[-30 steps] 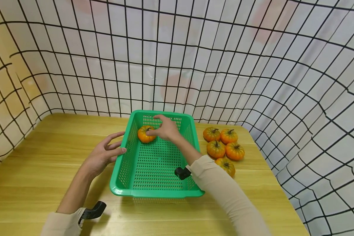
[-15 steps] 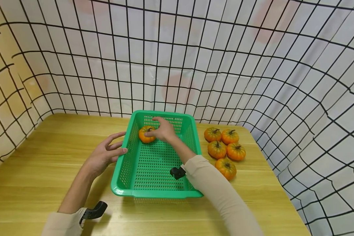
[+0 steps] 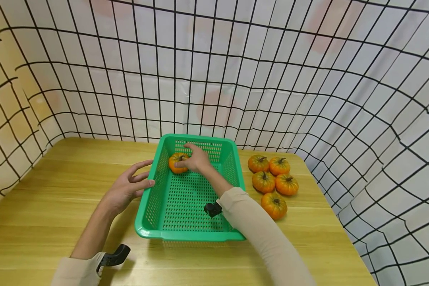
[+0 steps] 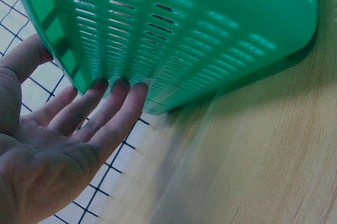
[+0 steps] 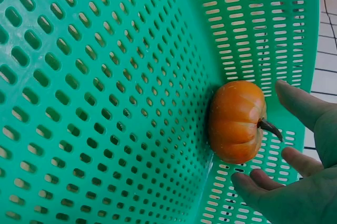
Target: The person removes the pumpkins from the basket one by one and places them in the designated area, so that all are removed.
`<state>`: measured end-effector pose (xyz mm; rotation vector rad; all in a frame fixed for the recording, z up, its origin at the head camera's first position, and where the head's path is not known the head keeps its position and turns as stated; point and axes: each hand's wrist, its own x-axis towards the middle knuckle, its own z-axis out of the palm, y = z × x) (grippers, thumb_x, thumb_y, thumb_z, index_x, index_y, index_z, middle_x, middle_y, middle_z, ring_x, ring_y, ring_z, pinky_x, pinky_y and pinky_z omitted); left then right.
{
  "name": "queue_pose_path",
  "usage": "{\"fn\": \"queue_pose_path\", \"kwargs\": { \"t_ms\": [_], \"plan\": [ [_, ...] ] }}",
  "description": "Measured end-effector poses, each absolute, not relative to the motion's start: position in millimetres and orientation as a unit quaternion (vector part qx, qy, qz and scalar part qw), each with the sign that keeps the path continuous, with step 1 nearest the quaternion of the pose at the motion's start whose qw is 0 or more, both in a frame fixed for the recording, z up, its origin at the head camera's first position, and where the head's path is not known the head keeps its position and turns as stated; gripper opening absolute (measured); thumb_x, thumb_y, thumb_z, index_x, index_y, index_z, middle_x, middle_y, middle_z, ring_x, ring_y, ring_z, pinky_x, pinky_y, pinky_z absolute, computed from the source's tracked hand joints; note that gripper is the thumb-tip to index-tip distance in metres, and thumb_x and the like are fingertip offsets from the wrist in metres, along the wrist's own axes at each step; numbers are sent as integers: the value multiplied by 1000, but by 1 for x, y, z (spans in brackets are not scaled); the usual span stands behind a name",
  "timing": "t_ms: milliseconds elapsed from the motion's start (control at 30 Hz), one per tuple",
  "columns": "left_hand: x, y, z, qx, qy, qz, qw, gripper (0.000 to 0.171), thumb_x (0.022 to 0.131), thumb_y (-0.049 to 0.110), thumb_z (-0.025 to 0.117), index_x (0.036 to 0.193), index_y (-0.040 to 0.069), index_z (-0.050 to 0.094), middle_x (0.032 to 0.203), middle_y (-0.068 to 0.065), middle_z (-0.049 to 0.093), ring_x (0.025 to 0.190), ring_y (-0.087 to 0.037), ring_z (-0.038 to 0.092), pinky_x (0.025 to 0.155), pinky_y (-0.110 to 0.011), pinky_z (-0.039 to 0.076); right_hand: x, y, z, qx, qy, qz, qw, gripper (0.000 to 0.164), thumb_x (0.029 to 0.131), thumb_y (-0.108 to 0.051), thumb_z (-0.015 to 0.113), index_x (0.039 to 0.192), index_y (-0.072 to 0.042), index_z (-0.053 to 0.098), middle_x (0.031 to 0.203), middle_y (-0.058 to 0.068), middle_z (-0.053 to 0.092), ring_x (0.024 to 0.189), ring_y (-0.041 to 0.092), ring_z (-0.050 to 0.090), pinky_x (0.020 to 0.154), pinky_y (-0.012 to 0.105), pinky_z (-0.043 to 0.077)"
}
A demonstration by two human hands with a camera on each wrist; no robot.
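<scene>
A small orange pumpkin [image 3: 178, 163] sits in the far left corner of a green plastic basket [image 3: 189, 235]. My right hand [image 3: 199, 159] is inside the basket just right of the pumpkin, its thumb and fingers spread. In the right wrist view a gap shows between those fingers [image 5: 300, 103] and the pumpkin [image 5: 237, 121] with its dark stem. My left hand [image 3: 123, 190] holds the basket's left side, thumb over the rim. In the left wrist view the fingertips [image 4: 139, 90] rest against the outside of the slotted wall [image 4: 174, 34].
Several more small pumpkins [image 3: 263, 182] stand grouped on the wooden table [image 3: 57, 198], right of the basket. A white cloth with a black grid [image 3: 214, 79] surrounds the table at the back and sides. Black wrist cameras [image 3: 115, 255] sit on both sleeves.
My right forearm has shifted slightly left, uncovering more of the nearest pumpkin on the table. The right hand stays spread by the pumpkin in the basket, and the left hand keeps its hold.
</scene>
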<state>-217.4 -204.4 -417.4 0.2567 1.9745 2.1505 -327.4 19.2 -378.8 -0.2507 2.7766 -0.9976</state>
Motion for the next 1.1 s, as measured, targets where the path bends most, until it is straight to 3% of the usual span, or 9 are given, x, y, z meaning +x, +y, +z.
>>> {"fn": "queue_pose_path", "kwargs": {
  "t_ms": [433, 900, 1100],
  "plan": [
    [-217, -204, -418, 91, 672, 728, 105, 75, 96, 9, 68, 159, 14, 27, 158, -28, 37, 113, -24, 70, 90, -37, 59, -332, 20, -390, -86, 936, -329, 94, 80, 85, -36, 83, 154, -23, 44, 160, 7, 42, 147, 38, 37, 118, 55, 35],
    [-217, -203, -418, 87, 674, 726, 103, 74, 96, 10, 68, 159, 15, 29, 157, -27, 38, 113, -23, 70, 91, -37, 59, -330, 18, -397, -101, 936, -325, 90, 75, 89, -36, 79, 154, -21, 45, 158, 8, 44, 144, 36, 41, 117, 53, 37],
    [-217, -204, -420, 88, 673, 728, 101, 74, 96, 9, 68, 159, 15, 29, 157, -28, 38, 114, -22, 69, 91, -37, 59, -331, 16, -400, -105, 940, -314, 82, 74, 89, -36, 79, 154, -21, 45, 158, 7, 45, 144, 34, 42, 121, 52, 30]
  ]
}}
